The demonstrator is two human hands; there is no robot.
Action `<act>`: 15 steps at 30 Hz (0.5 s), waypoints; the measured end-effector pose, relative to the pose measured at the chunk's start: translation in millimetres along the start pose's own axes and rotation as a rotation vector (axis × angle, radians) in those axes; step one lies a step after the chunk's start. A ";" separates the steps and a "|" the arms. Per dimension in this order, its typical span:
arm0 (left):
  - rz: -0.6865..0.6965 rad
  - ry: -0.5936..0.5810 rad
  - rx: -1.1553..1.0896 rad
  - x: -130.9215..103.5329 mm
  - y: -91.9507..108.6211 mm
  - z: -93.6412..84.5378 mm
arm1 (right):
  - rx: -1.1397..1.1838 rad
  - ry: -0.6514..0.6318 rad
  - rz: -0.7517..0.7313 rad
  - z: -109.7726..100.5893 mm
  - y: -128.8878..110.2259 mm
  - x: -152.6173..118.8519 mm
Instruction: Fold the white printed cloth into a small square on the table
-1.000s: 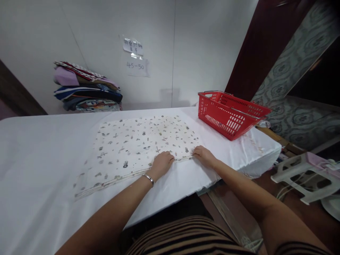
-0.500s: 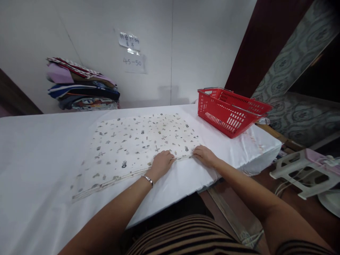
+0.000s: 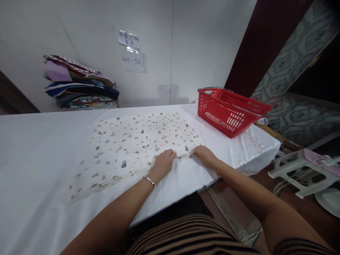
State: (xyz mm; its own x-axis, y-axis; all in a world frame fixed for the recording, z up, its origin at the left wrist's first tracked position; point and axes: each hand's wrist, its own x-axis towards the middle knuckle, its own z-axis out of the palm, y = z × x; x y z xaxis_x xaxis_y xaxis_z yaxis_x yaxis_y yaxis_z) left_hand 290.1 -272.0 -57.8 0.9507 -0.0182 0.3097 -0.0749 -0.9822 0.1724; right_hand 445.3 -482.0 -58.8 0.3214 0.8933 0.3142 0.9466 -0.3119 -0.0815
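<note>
A folded white cloth (image 3: 132,145) printed with small grey and olive motifs lies flat in layers on the white-covered table. At its near edge, right of the middle, my left hand (image 3: 164,163) is closed on the layered edge, fingers curled over it. A silver bracelet (image 3: 149,181) circles that wrist. My right hand (image 3: 205,156) pinches the near right corner of the same cloth. The undersides of both hands and the fingertips' exact hold are hidden.
A red plastic basket (image 3: 225,115) with metal handles stands at the back right of the table (image 3: 39,152). A stack of folded clothes (image 3: 82,85) sits at the back left by the wall. Two paper notes (image 3: 132,60) hang there. A white stool (image 3: 305,170) stands right.
My left hand has slid slightly right along the cloth's near edge, towards my right hand. My right hand stays at the corner. The view has shifted a little.
</note>
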 end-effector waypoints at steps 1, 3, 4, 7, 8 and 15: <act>0.023 0.004 0.002 0.0 0.3 1.4 | -0.010 -0.005 0.004 -0.2 -0.7 0.2; 0.059 -0.002 0.004 -0.2 0.7 3.5 | -0.031 -0.018 -0.007 -1.6 -2.3 0.4; 0.069 -0.008 0.003 -0.3 1.0 3.9 | -0.037 -0.025 -0.019 -2.7 -2.9 0.3; 0.068 -0.021 -0.018 -0.6 3.4 1.7 | -0.024 -0.033 -0.063 -6.0 -3.7 -0.7; 0.065 -0.025 -0.025 -0.5 4.7 0.1 | -0.012 -0.031 -0.074 -6.8 -3.6 -1.3; 0.005 -0.099 0.012 5.0 12.9 -6.6 | -0.008 -0.033 -0.101 -6.4 -2.5 -1.3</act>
State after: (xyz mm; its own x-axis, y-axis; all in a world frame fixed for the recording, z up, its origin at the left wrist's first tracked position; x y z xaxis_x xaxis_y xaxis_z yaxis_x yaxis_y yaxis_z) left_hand 291.9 -283.6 -47.8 0.9755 -0.0409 0.2162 -0.0766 -0.9843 0.1593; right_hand 442.4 -484.5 -52.9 0.2249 0.9306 0.2889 0.9741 -0.2221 -0.0429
